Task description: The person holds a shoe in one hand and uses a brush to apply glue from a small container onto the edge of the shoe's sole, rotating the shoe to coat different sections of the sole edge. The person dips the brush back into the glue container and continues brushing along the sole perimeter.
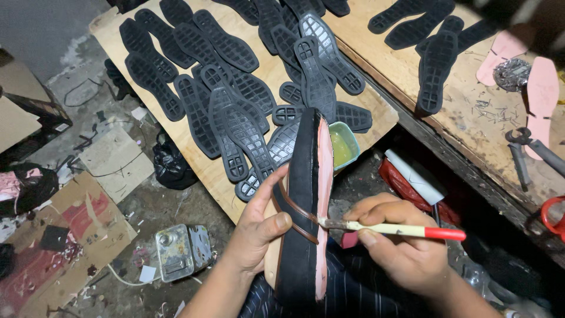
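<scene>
My left hand [257, 229] grips a sandal [306, 194] held on edge, with a thick black sole, a pink insole face and thin brown straps. My right hand [393, 247] holds a small brush [394, 229] with a cream handle and red end; its bristles touch the sandal's pink edge near the strap. Just beyond the sandal's tip sits a small green tub of yellowish glue [344, 145] on the board's edge.
Several black rubber outsoles [235, 88] lie spread over a wooden board [194, 162]. A second bench [471, 112] at right carries more soles, pink insoles [542, 94], pincers [521, 154] and scattered nails. Cardboard, a metal tin [182, 250] and a black bag lie on the floor.
</scene>
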